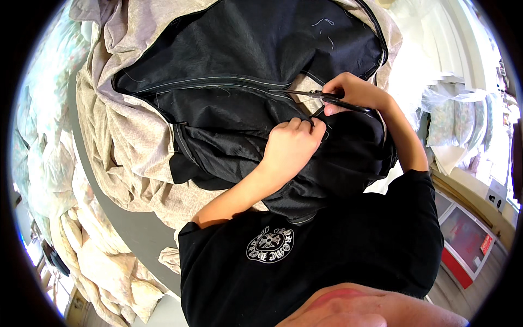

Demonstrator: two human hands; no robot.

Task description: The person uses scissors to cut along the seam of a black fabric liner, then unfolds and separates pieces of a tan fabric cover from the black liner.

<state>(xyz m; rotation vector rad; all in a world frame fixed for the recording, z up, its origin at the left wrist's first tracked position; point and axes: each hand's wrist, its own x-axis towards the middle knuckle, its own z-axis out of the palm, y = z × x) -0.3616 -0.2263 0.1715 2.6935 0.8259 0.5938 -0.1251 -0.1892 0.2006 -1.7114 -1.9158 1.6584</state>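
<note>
A large beige fabric cover (125, 147) with a black lining (229, 43) lies spread out in front of me. White stitching and a few loose threads show on the black cloth. My right hand (354, 94) is closed around black-handled scissors (327, 97), whose blades point left over a small beige patch at the edge of the lining. Just below the blades, my left hand (294, 143) is closed with its fingers pinching the black fabric (229, 139). What lies under its fingertips is partly hidden.
A grey table edge (139, 234) curves round at the left. Beyond it are patterned fabric bundles (103, 256) and plastic-wrapped bundles (49, 136). Clear plastic-wrapped packs (457, 117) stand at the right, above a red and white glass-topped cabinet (463, 240).
</note>
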